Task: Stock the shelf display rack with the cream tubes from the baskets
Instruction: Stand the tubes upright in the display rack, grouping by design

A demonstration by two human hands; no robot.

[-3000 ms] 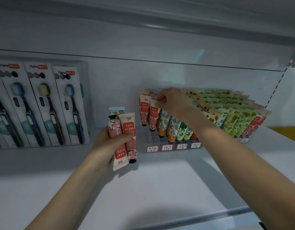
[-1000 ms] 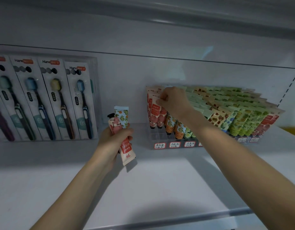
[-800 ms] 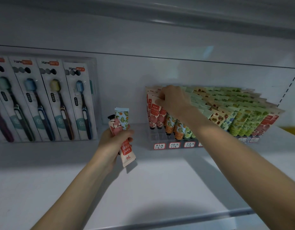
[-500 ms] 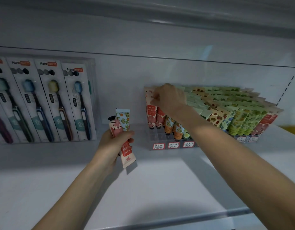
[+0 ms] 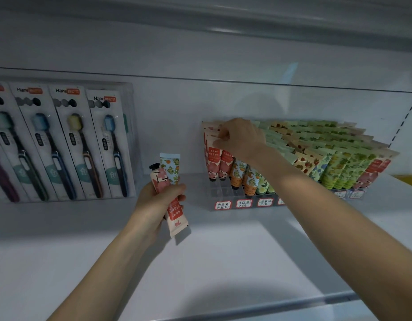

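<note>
A clear display rack point(image 5: 223, 195) with red-bordered labels stands on the white shelf and holds rows of patterned cream tubes. My right hand point(image 5: 240, 137) pinches the flat top of a pink tube point(image 5: 213, 162) in the rack's leftmost row. My left hand point(image 5: 157, 200), left of the rack, grips two tubes: a pink one point(image 5: 174, 214) with its black cap up, and a pale blue orange-patterned one point(image 5: 171, 166) behind it. The front cells of the left rows hold nothing.
Several boxed toothbrushes point(image 5: 68, 144) stand at the back left of the shelf point(image 5: 223, 262). Green and red tubes point(image 5: 339, 165) fill the rack's right side. The shelf's metal front lip point(image 5: 293, 304) runs below my arms. Another shelf hangs overhead.
My left hand held three tubes three seconds ago and now holds two. My right hand has stayed at the leftmost row, shifting slightly toward the back.
</note>
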